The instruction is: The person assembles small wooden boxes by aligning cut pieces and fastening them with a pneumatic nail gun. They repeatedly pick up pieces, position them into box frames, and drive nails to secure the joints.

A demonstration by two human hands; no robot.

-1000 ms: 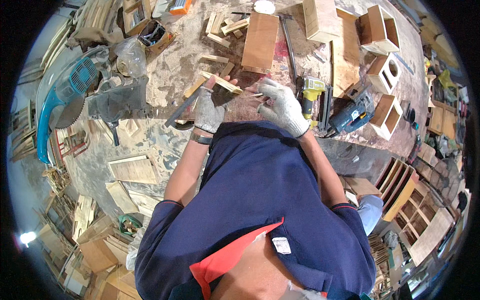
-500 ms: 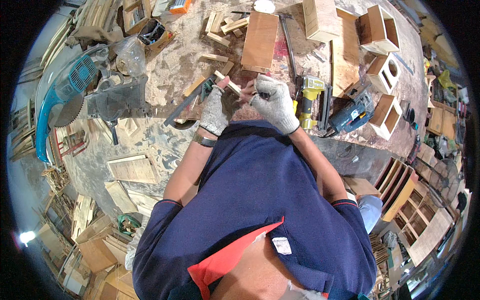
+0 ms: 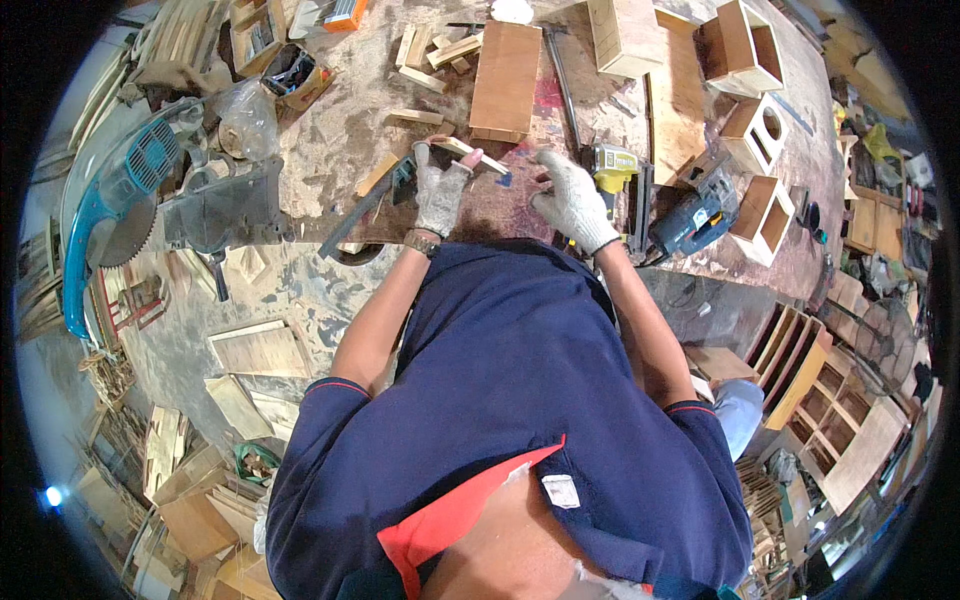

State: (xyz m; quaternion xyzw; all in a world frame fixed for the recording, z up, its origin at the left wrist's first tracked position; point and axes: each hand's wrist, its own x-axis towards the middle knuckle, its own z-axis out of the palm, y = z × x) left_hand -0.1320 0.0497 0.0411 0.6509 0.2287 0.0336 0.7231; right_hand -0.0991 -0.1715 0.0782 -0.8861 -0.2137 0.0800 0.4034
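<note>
My left hand (image 3: 440,197), in a grey-white work glove with bare fingertips, grips a short, pale wood strip (image 3: 490,161) at the near side of the workbench. The strip points to the right, below a reddish-brown wooden box (image 3: 505,82). My right hand (image 3: 576,207), gloved the same way, is open with its fingers apart and slightly bent. It is beside a yellow and black nail gun (image 3: 614,166) and hides part of that tool's handle; contact cannot be made out. A dark metal bar-like tool (image 3: 365,210) lies left of my left hand.
Several wood offcuts (image 3: 420,80) lie left of the box, and a long-handled hammer (image 3: 562,85) lies right of it. A blue jigsaw (image 3: 695,218) and open wooden boxes (image 3: 765,220) are on the right. A blue circular-blade saw (image 3: 120,210) stands on the left.
My right hand has moved away from the wood strip, rightward to the nail gun, and its fingers have spread. My left hand keeps the strip, now tilted more level.
</note>
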